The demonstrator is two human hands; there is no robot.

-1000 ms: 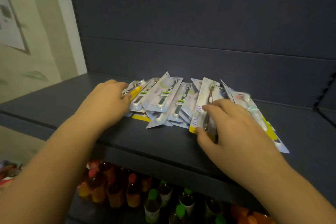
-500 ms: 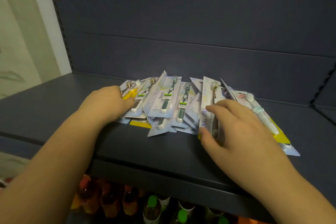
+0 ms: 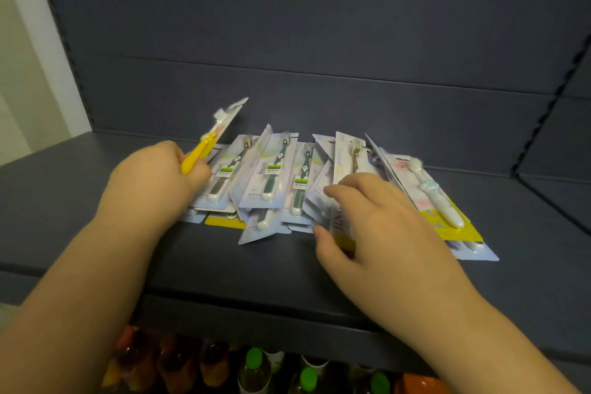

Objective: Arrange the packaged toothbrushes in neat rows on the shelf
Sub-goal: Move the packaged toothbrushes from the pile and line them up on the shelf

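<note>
The packaged toothbrushes [image 3: 275, 176] lie in a loose, overlapping fan on the dark shelf [image 3: 96, 233], toward its middle, nowhere near rows yet. They look light and flat: thin card backs with glossy plastic blisters, stiff along the length but likely to slide over one another and skid on the smooth shelf. Best taken by the card edge or the lower end, not the bubble. The left hand [image 3: 153, 179] has its grip pinched round the yellow-handled pack [image 3: 211, 137], tilting it up off the pile's left end. The right hand [image 3: 377, 227] presses curled fingers onto a yellow-bottomed pack [image 3: 342, 224]. Below the shelf stand bottles [image 3: 256, 368] with green caps, their contents dim.
</note>
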